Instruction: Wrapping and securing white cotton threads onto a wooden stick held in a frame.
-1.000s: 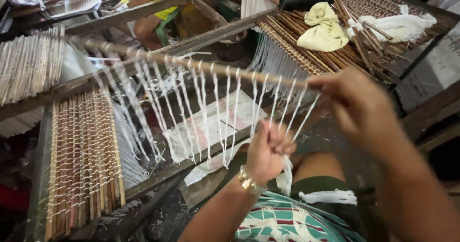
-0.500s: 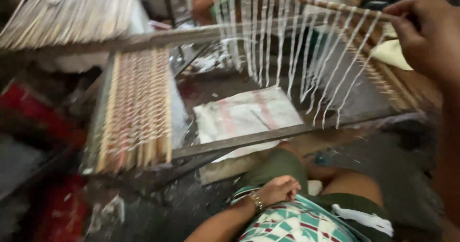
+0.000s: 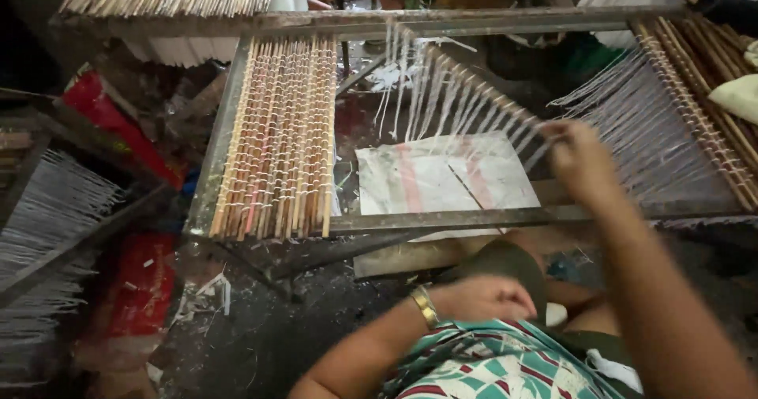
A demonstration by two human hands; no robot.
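Right hand (image 3: 583, 161) is stretched forward over the metal frame (image 3: 474, 219), grip closed on the near end of a thin stick (image 3: 474, 83) hung with white strings (image 3: 442, 107); the stick slants away toward the frame's far bar, motion-blurred. Left hand (image 3: 485, 298), gold bracelet (image 3: 424, 306) at the wrist, rests drawn back at the lap, fingers curled; whether that grip holds anything cannot be told. A finished stick mat (image 3: 280, 134) lies on the frame's left part.

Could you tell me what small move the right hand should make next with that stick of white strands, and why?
Probably lower the stick onto the frame beside the stacked sticks: the right hand holds it tilted above, strands dangling, while the left hand rests low.
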